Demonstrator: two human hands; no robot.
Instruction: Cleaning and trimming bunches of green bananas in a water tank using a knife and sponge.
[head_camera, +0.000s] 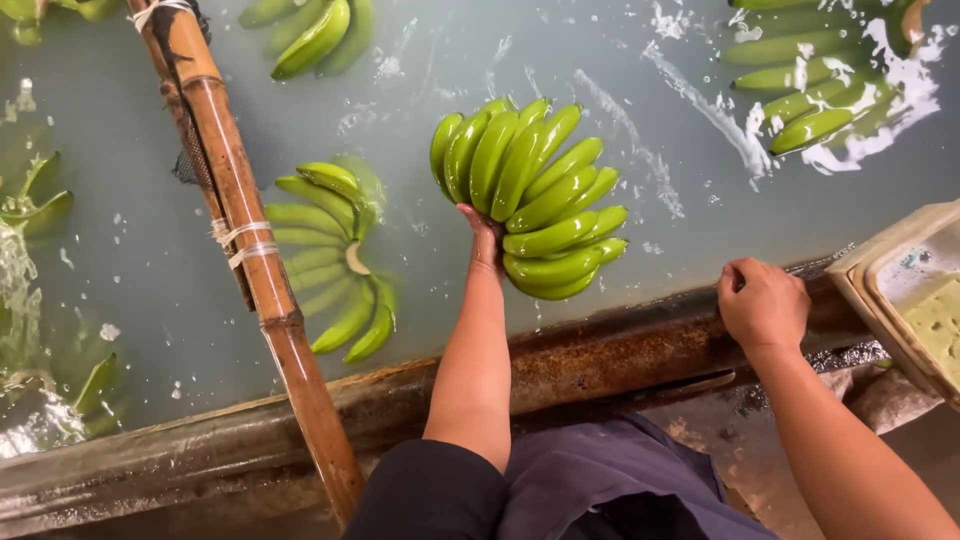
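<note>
My left hand (485, 237) grips a large hand of green bananas (535, 195) from below and holds it above the water of a wash tank (600, 345). The fruit fans up and to the right of my fingers. My right hand (762, 303) rests as a closed fist on the tank's rusty front rim, with nothing visible in it.
Another hand of green bananas (335, 255) floats to the left, beside a slanting bamboo pole (250, 250). More bananas float at the top left (315, 35) and top right (800, 90). A beige tray (905, 290) sits at the right edge. Foam streaks the water.
</note>
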